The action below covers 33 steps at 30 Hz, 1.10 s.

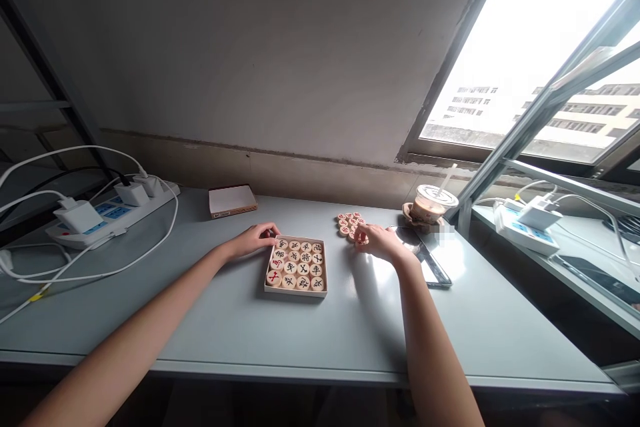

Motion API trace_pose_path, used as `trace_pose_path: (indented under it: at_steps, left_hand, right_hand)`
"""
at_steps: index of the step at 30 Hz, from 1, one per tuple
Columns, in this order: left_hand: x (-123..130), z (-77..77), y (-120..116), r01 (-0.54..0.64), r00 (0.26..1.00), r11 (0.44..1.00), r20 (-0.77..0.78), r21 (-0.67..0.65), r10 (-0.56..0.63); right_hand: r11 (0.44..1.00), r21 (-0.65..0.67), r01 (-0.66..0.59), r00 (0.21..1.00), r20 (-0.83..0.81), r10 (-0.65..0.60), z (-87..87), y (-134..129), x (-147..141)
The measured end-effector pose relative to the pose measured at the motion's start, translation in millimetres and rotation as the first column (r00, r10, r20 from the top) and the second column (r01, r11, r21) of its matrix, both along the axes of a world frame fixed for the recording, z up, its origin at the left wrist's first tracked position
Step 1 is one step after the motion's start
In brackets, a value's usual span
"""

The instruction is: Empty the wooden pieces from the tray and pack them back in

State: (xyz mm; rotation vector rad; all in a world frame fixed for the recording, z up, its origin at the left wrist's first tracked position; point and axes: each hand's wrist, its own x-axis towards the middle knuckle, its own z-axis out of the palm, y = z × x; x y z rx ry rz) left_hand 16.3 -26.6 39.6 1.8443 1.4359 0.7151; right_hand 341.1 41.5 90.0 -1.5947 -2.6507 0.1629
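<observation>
R hand (374, 241) is down at the near R edge of the round, pale wooden discs w/ red characters (344, 230), bunched on the grey counter (230, 327); fingers curled, can't tell from here if they're pinching one. Discs lie R of & a bit beyond the square, white-rimmed cardboard box (295, 291). L hand (255, 239), farther off, touches box's far L corner, grip unclear.

Lidded drink (429, 208) with straw (447, 178), window (493, 60), left-side power strip (117, 212)
</observation>
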Motion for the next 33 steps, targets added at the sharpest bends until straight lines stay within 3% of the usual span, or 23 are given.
trace_pose_path:
  at_steps: [3, 6, 10, 13, 17, 23, 29, 33]
  left_hand:
    - [1, 1.4, -1, 0.004, 1.000, 1.000, 0.002, -0.003, -0.004]
    - [2, 4.1, -2, 0.009, 1.000, 1.000, 0.017, 0.001, -0.009]
    - [3, 6.9, -5, 0.012, 1.000, 1.000, 0.025, 0.000, -0.011]
    - [4, 7.8, -5, 0.012, 1.000, 1.000, 0.027, -0.005, -0.012]
    - [5, 8.7, -5, 0.020, 0.999, 1.000, 0.028, -0.001, -0.020]
    - [4, 8.0, -4, 0.002, 1.000, 1.000, 0.000, -0.004, -0.002]
    - [2, 2.7, -1, -0.009, 1.000, 1.000, -0.002, -0.002, 0.009]
    - [1, 1.8, -1, -0.009, 1.000, 1.000, 0.004, 0.001, 0.009]
  right_hand:
    - [0.986, -0.034, -0.166, 0.968, -0.194, 0.156, 2.3, -5, -15]
    - [0.910, -0.026, -0.414, 0.844, -0.384, 0.374, -2.6, -20, -46]
    - [0.824, 0.043, -0.566, 0.754, -0.379, 0.537, -14.4, -51, -89]
    - [0.766, 0.072, -0.639, 0.705, -0.345, 0.620, -18.9, -68, -105]
    - [0.797, 0.126, -0.591, 0.726, -0.348, 0.594, -19.4, -73, -109]
    - [0.827, 0.168, -0.536, 0.753, -0.348, 0.559, -11.7, -58, -96]
    - [0.923, 0.296, -0.246, 0.937, -0.173, 0.305, -4.9, -25, -57]
    - [0.951, 0.276, -0.139, 0.985, -0.063, 0.162, -13.0, -7, -34]
